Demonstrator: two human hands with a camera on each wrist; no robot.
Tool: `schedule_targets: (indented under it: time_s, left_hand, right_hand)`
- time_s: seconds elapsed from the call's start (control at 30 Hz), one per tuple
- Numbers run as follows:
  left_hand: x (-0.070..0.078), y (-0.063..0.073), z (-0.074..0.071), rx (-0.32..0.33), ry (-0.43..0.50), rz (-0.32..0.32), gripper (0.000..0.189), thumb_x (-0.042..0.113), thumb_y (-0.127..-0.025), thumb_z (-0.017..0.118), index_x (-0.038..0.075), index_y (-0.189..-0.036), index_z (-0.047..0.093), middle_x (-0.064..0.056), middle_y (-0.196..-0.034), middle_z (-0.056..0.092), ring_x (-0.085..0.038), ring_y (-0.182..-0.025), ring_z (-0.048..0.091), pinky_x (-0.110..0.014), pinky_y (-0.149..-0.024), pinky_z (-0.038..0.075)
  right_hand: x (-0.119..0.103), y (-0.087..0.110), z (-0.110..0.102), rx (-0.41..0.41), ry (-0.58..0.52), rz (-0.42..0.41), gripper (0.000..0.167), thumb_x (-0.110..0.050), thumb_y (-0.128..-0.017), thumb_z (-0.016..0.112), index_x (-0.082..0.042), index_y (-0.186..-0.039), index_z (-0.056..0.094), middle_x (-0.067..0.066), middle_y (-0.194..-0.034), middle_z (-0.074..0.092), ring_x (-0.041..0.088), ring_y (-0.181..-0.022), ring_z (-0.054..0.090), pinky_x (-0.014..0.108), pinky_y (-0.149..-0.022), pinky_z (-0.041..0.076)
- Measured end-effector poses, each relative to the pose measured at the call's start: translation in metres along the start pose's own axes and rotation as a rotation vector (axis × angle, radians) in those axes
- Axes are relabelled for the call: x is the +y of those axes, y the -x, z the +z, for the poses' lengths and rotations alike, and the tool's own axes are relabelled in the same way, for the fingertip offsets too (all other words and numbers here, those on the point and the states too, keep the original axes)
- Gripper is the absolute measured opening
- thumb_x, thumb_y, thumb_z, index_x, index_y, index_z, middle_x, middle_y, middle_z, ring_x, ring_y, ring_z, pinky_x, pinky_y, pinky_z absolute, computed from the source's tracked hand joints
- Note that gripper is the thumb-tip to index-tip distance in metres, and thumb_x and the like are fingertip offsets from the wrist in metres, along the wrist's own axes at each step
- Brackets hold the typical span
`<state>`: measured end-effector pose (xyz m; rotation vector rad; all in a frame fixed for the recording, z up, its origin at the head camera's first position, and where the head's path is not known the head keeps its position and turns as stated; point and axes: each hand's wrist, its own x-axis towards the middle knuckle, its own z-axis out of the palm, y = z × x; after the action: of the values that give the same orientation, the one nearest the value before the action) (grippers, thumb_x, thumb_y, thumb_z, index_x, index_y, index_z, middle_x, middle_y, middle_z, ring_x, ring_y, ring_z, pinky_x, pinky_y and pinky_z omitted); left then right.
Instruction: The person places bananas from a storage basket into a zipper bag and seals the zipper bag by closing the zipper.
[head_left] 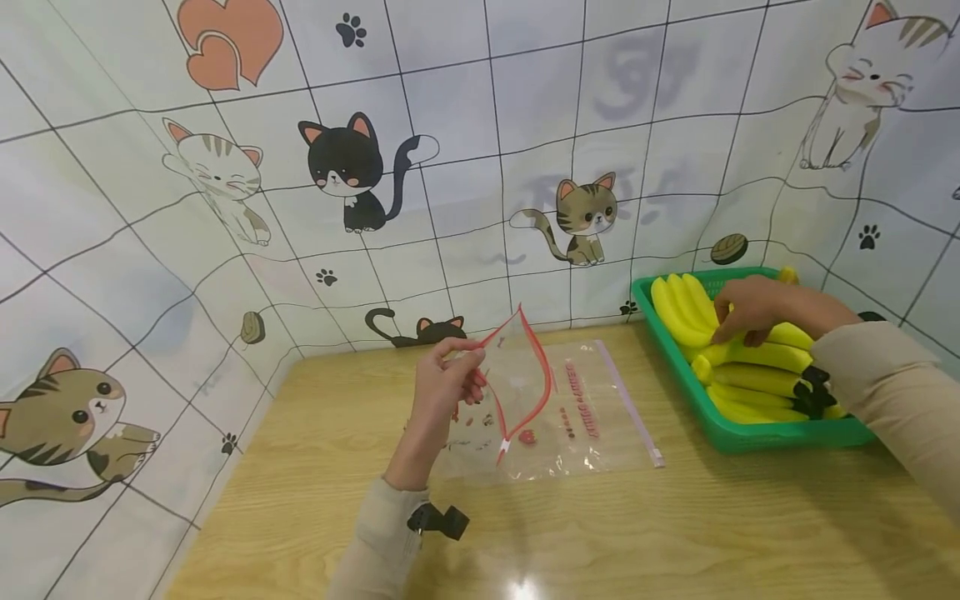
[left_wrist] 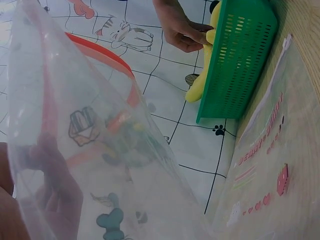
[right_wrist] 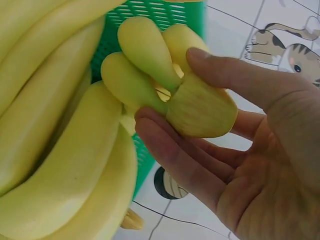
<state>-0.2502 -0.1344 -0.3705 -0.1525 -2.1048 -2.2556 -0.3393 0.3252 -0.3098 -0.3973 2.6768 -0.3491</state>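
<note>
My left hand pinches the edge of a clear plastic zipper bag with a red zip strip; the bag's mouth gapes. In the left wrist view, part of that hand shows through the film. Over a green basket, my right hand holds a bunch of yellow bananas by its stem end. The right wrist view shows thumb and fingers around the thick crown. More bananas lie in the basket beneath the hand.
A second clear bag with a lilac zip strip lies flat on the wooden table, between the left hand and the basket. Behind stands a wall covering printed with cats.
</note>
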Motion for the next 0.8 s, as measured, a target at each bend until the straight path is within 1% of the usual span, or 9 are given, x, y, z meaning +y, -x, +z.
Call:
schedule_targets:
  time_s: [0.07, 0.17, 0.33, 0.43, 0.53, 0.7, 0.8]
  left_hand:
    - [0.000, 0.000, 0.000, -0.002, 0.002, 0.000, 0.022, 0.014, -0.099, 0.068, 0.003, -0.119, 0.067, 0.002, -0.058, 0.063, -0.011, -0.046, 0.056, -0.020, -0.048, 0.048]
    - [0.000, -0.001, 0.000, -0.003, 0.004, -0.002, 0.022, 0.013, -0.099, 0.068, 0.004, -0.118, 0.068, 0.002, -0.058, 0.063, -0.011, -0.046, 0.056, -0.021, -0.048, 0.047]
    - [-0.001, -0.001, -0.001, -0.005, 0.007, -0.003, 0.021, 0.014, -0.098, 0.069, 0.005, -0.117, 0.068, 0.002, -0.058, 0.063, -0.010, -0.046, 0.056, -0.021, -0.048, 0.047]
    - [0.000, -0.001, -0.001, -0.004, 0.008, -0.003, 0.021, 0.014, -0.099, 0.069, 0.005, -0.117, 0.068, 0.001, -0.058, 0.063, -0.011, -0.046, 0.056, -0.021, -0.048, 0.047]
    - [0.001, 0.000, -0.001, -0.004, 0.007, -0.003, 0.021, 0.014, -0.099, 0.068, 0.005, -0.118, 0.068, 0.001, -0.058, 0.063, -0.011, -0.046, 0.056, -0.021, -0.048, 0.047]
    - [0.002, 0.001, -0.001, -0.007, 0.006, -0.001, 0.023, 0.014, -0.099, 0.067, 0.003, -0.120, 0.067, 0.002, -0.058, 0.063, -0.011, -0.046, 0.056, -0.021, -0.048, 0.047]
    - [0.002, 0.000, -0.001, -0.011, 0.008, -0.005, 0.025, 0.014, -0.099, 0.067, 0.001, -0.121, 0.066, 0.002, -0.058, 0.063, -0.011, -0.046, 0.056, -0.021, -0.048, 0.047]
  right_hand:
    - [0.001, 0.001, -0.003, 0.038, 0.028, -0.021, 0.040, -0.030, -0.093, 0.076, 0.007, -0.104, 0.065, 0.023, -0.101, 0.066, 0.019, -0.071, 0.071, 0.036, -0.066, 0.063]
    - [0.000, 0.003, -0.009, 0.101, 0.072, -0.027, 0.041, -0.029, -0.093, 0.075, 0.008, -0.108, 0.067, 0.020, -0.101, 0.069, 0.019, -0.071, 0.070, 0.037, -0.066, 0.062]
    - [-0.002, 0.008, -0.016, 0.212, 0.135, -0.023, 0.037, -0.026, -0.093, 0.074, 0.006, -0.111, 0.070, 0.009, -0.088, 0.071, 0.018, -0.067, 0.067, 0.036, -0.063, 0.059]
    - [-0.003, 0.009, -0.018, 0.257, 0.155, -0.023, 0.033, -0.023, -0.094, 0.072, 0.005, -0.111, 0.070, 0.006, -0.082, 0.070, 0.018, -0.066, 0.064, 0.036, -0.061, 0.056]
    - [-0.005, 0.012, -0.021, 0.297, 0.189, -0.018, 0.029, -0.022, -0.094, 0.072, 0.002, -0.110, 0.071, 0.009, -0.089, 0.071, 0.021, -0.071, 0.062, 0.040, -0.063, 0.055]
    - [-0.008, 0.021, -0.027, 0.339, 0.262, 0.033, 0.028, -0.028, -0.092, 0.072, -0.007, -0.110, 0.073, 0.019, -0.109, 0.072, 0.030, -0.084, 0.063, 0.049, -0.067, 0.053]
    - [-0.010, 0.026, -0.032, 0.351, 0.267, 0.056, 0.030, -0.029, -0.094, 0.070, -0.007, -0.114, 0.072, 0.023, -0.115, 0.070, 0.032, -0.086, 0.063, 0.051, -0.067, 0.053]
